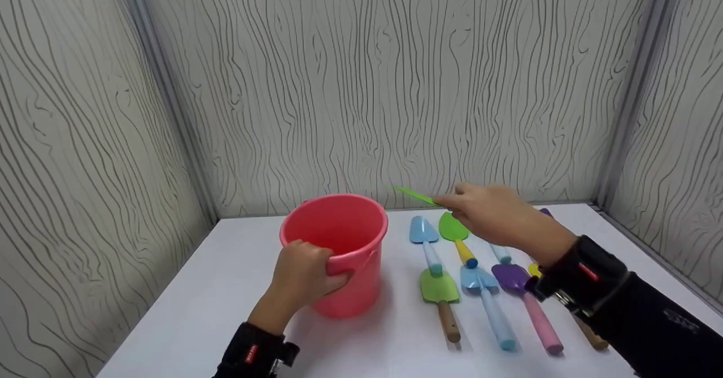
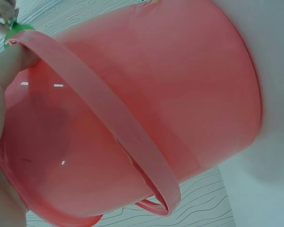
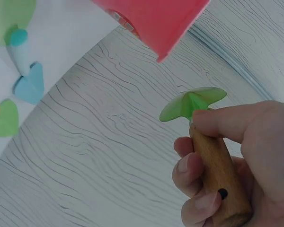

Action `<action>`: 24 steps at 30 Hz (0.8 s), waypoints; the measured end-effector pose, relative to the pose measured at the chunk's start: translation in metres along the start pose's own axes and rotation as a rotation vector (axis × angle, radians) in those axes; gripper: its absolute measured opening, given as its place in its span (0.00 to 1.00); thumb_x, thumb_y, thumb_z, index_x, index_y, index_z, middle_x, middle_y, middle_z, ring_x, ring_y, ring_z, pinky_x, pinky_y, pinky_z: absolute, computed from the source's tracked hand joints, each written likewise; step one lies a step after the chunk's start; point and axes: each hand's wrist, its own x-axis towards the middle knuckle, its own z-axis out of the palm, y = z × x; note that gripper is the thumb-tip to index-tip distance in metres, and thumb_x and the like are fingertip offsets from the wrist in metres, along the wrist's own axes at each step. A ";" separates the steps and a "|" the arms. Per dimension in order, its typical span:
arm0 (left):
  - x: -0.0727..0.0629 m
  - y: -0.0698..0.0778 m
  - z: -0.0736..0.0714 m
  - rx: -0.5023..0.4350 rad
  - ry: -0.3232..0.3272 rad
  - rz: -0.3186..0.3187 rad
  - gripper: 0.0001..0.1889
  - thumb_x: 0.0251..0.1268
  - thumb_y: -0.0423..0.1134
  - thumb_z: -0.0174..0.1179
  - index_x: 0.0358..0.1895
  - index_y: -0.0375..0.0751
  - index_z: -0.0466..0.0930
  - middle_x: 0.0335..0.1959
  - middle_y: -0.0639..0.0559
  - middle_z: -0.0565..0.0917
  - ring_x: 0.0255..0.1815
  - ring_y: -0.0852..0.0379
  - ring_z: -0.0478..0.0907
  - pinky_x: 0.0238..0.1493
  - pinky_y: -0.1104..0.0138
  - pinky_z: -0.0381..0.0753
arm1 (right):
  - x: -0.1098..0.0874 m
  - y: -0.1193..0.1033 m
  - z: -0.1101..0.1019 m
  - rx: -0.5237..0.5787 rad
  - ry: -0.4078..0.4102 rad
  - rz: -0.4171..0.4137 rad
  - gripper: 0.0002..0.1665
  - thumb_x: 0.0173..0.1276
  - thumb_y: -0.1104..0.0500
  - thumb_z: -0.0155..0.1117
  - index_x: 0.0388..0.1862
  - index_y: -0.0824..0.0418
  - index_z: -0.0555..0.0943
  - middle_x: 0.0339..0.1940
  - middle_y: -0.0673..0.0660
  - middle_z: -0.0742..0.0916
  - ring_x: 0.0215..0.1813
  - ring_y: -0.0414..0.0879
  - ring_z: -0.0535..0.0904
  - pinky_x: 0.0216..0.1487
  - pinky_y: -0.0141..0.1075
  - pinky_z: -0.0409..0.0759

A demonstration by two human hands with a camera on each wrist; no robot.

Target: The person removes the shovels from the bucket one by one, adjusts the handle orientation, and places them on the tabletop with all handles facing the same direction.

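A pink plastic bucket [image 1: 356, 293] stands upright on the white table. My left hand [image 1: 302, 270] grips its near rim, thumb on the outside and fingers over the edge. In the left wrist view, the bucket's handle [image 2: 99, 99] hangs down along its side. My right hand [image 1: 494, 211] holds a small garden trowel [image 3: 217, 175] by its wooden handle, thumb near the neck. Its green blade [image 1: 414, 194] points left toward the bucket, raised above the table and apart from the rim.
Several toy-coloured trowels lie right of the bucket: a blue one [image 1: 423, 231], a green one with yellow handle [image 1: 453, 228], a green one with wooden handle [image 1: 439, 287], a light blue one [image 1: 497, 318], a purple one with pink handle [image 1: 539, 316]. My right arm partly covers others. Wood-patterned panels [image 1: 395, 84] enclose the table.
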 end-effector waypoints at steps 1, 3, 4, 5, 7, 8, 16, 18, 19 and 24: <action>0.000 0.000 0.000 -0.003 0.002 -0.004 0.24 0.50 0.54 0.81 0.16 0.51 0.73 0.12 0.59 0.73 0.16 0.63 0.70 0.35 0.64 0.88 | -0.007 0.005 0.005 0.015 0.006 0.010 0.23 0.77 0.60 0.67 0.70 0.52 0.84 0.33 0.51 0.79 0.27 0.43 0.71 0.28 0.34 0.73; 0.000 0.000 -0.001 -0.007 0.005 -0.006 0.24 0.49 0.53 0.82 0.16 0.50 0.74 0.12 0.59 0.74 0.16 0.62 0.71 0.36 0.63 0.89 | -0.020 0.016 0.015 0.021 0.009 0.042 0.23 0.77 0.60 0.68 0.69 0.52 0.84 0.34 0.52 0.80 0.27 0.43 0.71 0.29 0.35 0.75; 0.000 0.000 0.000 -0.008 0.006 -0.004 0.23 0.50 0.53 0.82 0.16 0.50 0.74 0.12 0.58 0.75 0.16 0.62 0.72 0.37 0.63 0.89 | -0.026 0.021 0.020 0.021 0.005 0.061 0.23 0.77 0.60 0.68 0.69 0.52 0.84 0.35 0.53 0.81 0.28 0.43 0.71 0.29 0.35 0.76; 0.000 0.000 0.000 -0.013 0.007 -0.001 0.23 0.50 0.53 0.81 0.16 0.50 0.74 0.12 0.58 0.75 0.16 0.62 0.72 0.37 0.63 0.89 | -0.033 0.027 0.024 0.014 0.000 0.082 0.23 0.77 0.60 0.68 0.69 0.52 0.84 0.36 0.54 0.81 0.27 0.43 0.71 0.29 0.36 0.76; 0.001 0.001 0.000 -0.021 0.009 0.005 0.24 0.50 0.53 0.81 0.16 0.50 0.74 0.12 0.58 0.75 0.16 0.62 0.71 0.37 0.63 0.89 | -0.049 0.038 0.032 -0.002 -0.024 0.130 0.24 0.76 0.61 0.69 0.69 0.51 0.84 0.39 0.56 0.82 0.26 0.44 0.70 0.29 0.36 0.75; 0.001 0.001 0.000 -0.022 0.009 0.009 0.24 0.50 0.53 0.81 0.16 0.50 0.73 0.12 0.58 0.74 0.15 0.62 0.71 0.36 0.63 0.89 | -0.056 0.043 0.035 -0.008 -0.033 0.155 0.24 0.76 0.61 0.69 0.69 0.51 0.84 0.38 0.56 0.81 0.26 0.45 0.69 0.28 0.36 0.74; 0.001 0.001 0.000 -0.030 0.022 0.014 0.24 0.51 0.51 0.81 0.15 0.50 0.72 0.12 0.58 0.73 0.15 0.63 0.69 0.36 0.63 0.89 | -0.110 0.080 0.057 0.051 -0.127 0.352 0.28 0.72 0.64 0.70 0.70 0.59 0.82 0.40 0.63 0.81 0.27 0.47 0.69 0.26 0.37 0.70; 0.001 0.001 0.000 -0.030 0.021 0.011 0.24 0.50 0.51 0.81 0.15 0.50 0.72 0.12 0.58 0.73 0.15 0.63 0.70 0.36 0.63 0.89 | -0.122 0.089 0.061 0.065 -0.169 0.392 0.27 0.74 0.66 0.67 0.71 0.62 0.80 0.45 0.68 0.81 0.27 0.48 0.70 0.26 0.38 0.73; 0.000 0.001 0.000 -0.031 0.019 0.008 0.24 0.50 0.51 0.81 0.15 0.50 0.72 0.12 0.58 0.74 0.15 0.63 0.70 0.37 0.63 0.89 | -0.128 0.094 0.063 0.066 -0.193 0.407 0.26 0.75 0.66 0.64 0.71 0.64 0.79 0.45 0.70 0.81 0.27 0.49 0.70 0.27 0.39 0.74; 0.001 0.001 -0.001 -0.028 0.020 0.004 0.24 0.49 0.51 0.82 0.15 0.50 0.72 0.12 0.59 0.73 0.15 0.63 0.70 0.35 0.63 0.88 | -0.151 0.115 0.067 0.064 -0.304 0.471 0.24 0.75 0.70 0.61 0.69 0.68 0.78 0.39 0.67 0.78 0.29 0.50 0.72 0.29 0.42 0.77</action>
